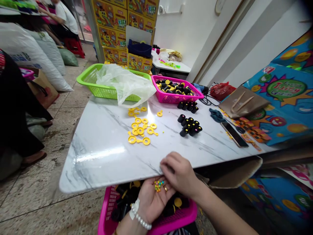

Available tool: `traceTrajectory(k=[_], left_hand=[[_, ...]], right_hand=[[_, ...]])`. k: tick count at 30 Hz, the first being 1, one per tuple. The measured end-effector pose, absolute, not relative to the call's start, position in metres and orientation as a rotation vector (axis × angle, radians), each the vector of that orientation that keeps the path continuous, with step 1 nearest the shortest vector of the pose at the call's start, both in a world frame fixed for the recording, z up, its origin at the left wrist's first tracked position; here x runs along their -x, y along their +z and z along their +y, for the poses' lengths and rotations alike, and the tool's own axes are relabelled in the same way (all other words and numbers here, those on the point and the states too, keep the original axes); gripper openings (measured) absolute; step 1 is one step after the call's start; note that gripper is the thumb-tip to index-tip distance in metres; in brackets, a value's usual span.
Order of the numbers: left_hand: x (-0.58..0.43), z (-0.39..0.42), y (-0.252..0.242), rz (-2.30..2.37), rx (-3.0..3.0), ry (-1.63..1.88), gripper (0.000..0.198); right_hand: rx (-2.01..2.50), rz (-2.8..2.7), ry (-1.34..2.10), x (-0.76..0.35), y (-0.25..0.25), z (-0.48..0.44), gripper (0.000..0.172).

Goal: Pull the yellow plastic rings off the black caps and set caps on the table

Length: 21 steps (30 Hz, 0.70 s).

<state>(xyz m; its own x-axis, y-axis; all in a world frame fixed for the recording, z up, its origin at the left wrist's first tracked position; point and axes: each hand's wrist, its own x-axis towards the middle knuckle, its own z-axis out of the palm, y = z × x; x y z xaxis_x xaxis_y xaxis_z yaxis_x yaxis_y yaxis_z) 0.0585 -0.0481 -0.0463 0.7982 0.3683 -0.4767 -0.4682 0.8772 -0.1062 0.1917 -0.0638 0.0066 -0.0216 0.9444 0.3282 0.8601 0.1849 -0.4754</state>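
the left hand (153, 199) lies cupped open, palm up, cradling coloured beads (158, 185) above the pink basket (107, 212); the right hand (179, 174) bunches narrow over them, its hold unclear. keeping that palm level should prevent spills.

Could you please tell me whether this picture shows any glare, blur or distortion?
Head view: bright, even indoor light; a white glare streak lies on the marble table near its front edge; the yellow rings and the beads in the left hand look sharp; the edges stretch and the wall leans, a wide-lens distortion; the top right corner is dark.
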Motion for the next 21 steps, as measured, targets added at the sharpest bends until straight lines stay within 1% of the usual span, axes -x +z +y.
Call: traceTrajectory(k=[2, 4, 6, 10, 14, 16, 19, 21], left_hand=[[-0.059, -0.048, -0.045, 0.474, 0.24, 0.496, 0.031], [-0.059, -0.047, -0.044, 0.474, 0.216, 0.486, 0.029], [-0.058, -0.047, -0.043, 0.482, 0.177, 0.438, 0.028], [-0.055, -0.05, -0.044, 0.507, 0.155, 0.39, 0.035], [-0.05, -0.054, -0.051, 0.524, 0.181, 0.371, 0.038], [-0.049, -0.055, -0.055, 0.531, 0.205, 0.336, 0.038], [-0.049, -0.052, -0.06, 0.532, 0.185, 0.312, 0.039], [-0.051, -0.048, -0.064, 0.536, 0.121, 0.324, 0.035]], right_hand=[[1.598, -1.958, 0.289, -0.184, 0.013, -0.081, 0.011], [1.537, -1.948, 0.358, -0.187, 0.018, -0.079, 0.01], [1.53, -1.885, 0.313, -0.199, 0.02, -0.058, 0.009], [1.642, -1.871, 0.117, -0.226, 0.012, 0.006, 0.016], [1.727, -1.975, 0.173, -0.231, 0.008, 0.04, 0.014], [1.783, -1.969, 0.175, -0.228, 0.009, 0.035, 0.017], [1.911, -1.933, 0.091, -0.22, 0.01, 0.01, 0.017], [1.92, -1.925, 0.079, -0.212, 0.009, -0.012, 0.018]])
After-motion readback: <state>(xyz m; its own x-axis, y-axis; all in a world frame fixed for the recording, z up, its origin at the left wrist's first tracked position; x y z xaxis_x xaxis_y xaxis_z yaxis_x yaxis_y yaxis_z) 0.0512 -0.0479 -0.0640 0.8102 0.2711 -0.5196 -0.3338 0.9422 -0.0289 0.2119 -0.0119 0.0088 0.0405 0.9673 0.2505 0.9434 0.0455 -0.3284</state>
